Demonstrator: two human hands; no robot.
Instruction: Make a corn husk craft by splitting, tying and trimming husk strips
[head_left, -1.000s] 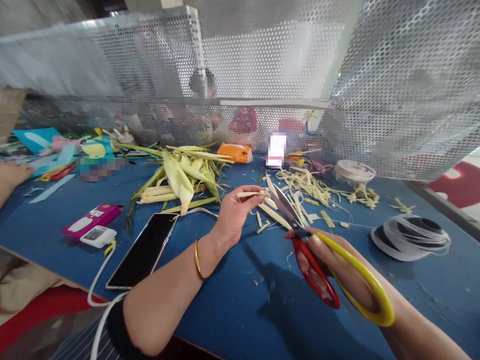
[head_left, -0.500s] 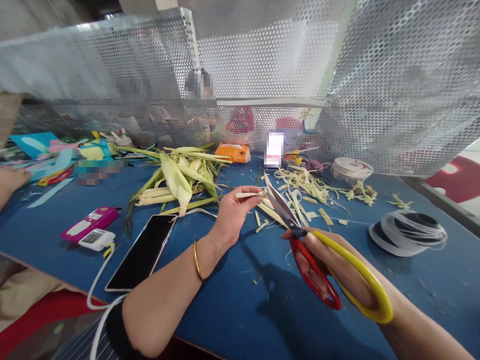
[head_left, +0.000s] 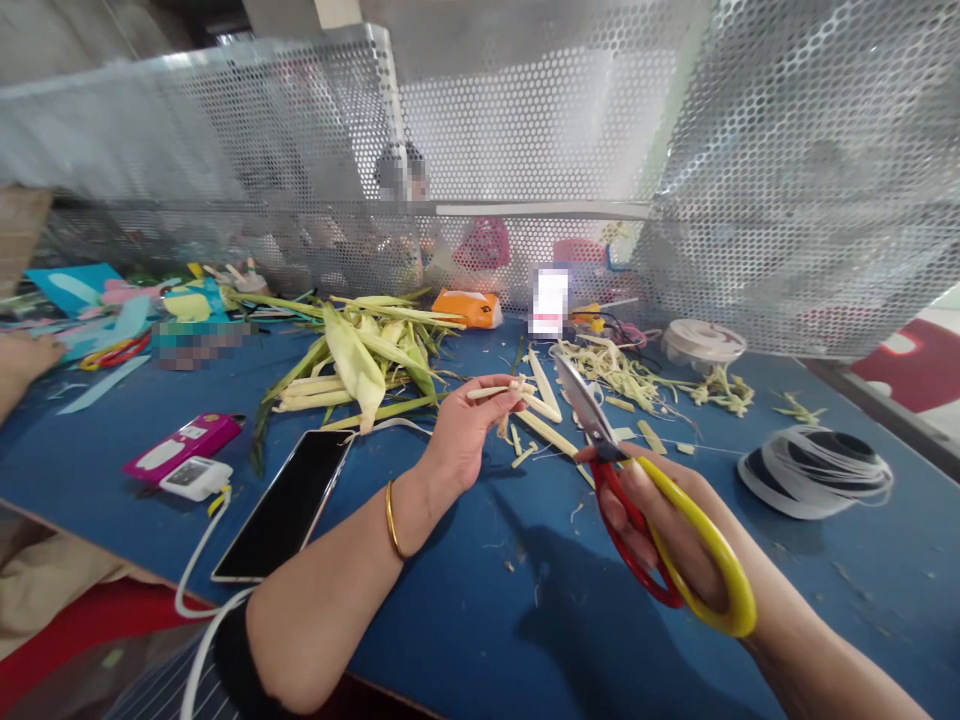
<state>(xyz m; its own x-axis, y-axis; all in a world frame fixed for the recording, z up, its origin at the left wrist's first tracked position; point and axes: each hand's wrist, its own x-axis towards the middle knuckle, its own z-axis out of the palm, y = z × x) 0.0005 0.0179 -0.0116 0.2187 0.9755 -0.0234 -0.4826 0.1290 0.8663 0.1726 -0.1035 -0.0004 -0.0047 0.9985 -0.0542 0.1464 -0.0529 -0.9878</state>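
My left hand (head_left: 466, 428) pinches a thin pale leaf strip (head_left: 491, 390) between thumb and fingers, above the blue table (head_left: 465, 600). A gold bangle sits on that wrist. My right hand (head_left: 667, 525) grips scissors (head_left: 600, 430) with one red and one yellow handle loop. Their blades are closed and point up and to the left, just right of the strip's frayed end. Cut pale strips (head_left: 551, 430) lie on the table below the blades.
A pile of green leaves (head_left: 360, 365) lies behind my left hand. A black phone (head_left: 289, 500), a pink device (head_left: 184, 440) and a white charger with cable are at left. Coiled white tape (head_left: 817, 470) sits at right. Perforated metal screens stand behind. Another person's hand (head_left: 22, 355) rests far left.
The scissors' blades have closed and drawn away to the right of the strip. The handle loops have come together. My left hand has stayed where it was.
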